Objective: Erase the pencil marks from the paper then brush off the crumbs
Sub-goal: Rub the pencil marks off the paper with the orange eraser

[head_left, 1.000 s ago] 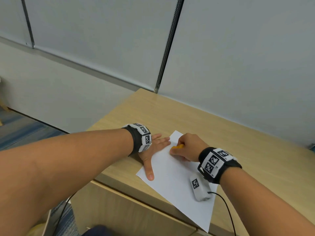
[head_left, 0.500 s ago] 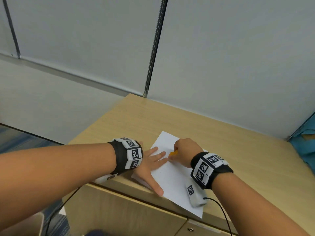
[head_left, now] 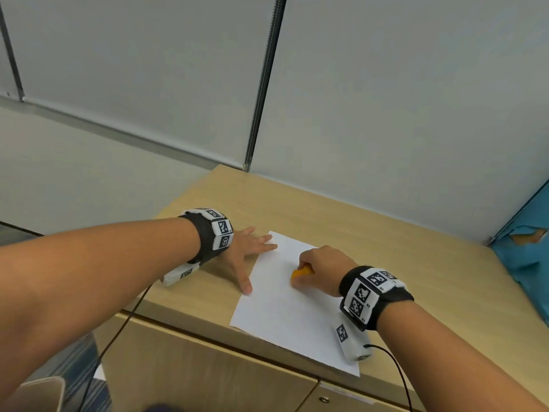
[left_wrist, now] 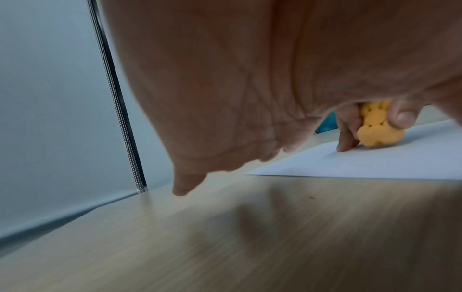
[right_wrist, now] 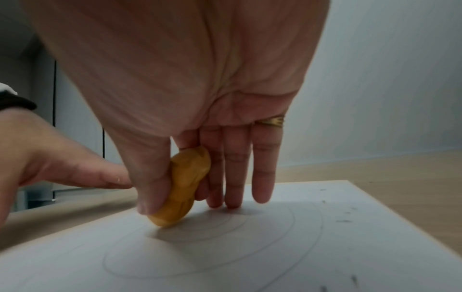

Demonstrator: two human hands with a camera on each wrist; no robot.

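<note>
A white sheet of paper [head_left: 285,307] lies on the wooden desk [head_left: 386,242], its near corner at the desk's front edge. Faint curved pencil lines [right_wrist: 250,247] and dark eraser crumbs [right_wrist: 345,220] show on the paper [right_wrist: 225,266]. My right hand [head_left: 319,270] pinches an orange eraser [head_left: 301,273] between thumb and fingers, its lower end pressed onto the sheet [right_wrist: 180,189]. My left hand [head_left: 249,254] lies flat with fingers spread at the paper's left edge, fingertips touching the sheet. The left wrist view shows the eraser [left_wrist: 377,130] beyond my left palm [left_wrist: 225,98].
Grey partition panels [head_left: 386,99] rise behind the desk. A blue object [head_left: 528,257] sits at the desk's right end. Cabinet doors [head_left: 208,370] lie below the front edge, and cables [head_left: 398,373] hang from both wrists.
My right hand and the eraser have slid down the sheet toward me. My left hand has shifted from well on the paper to its left edge. The head view has swung left.
</note>
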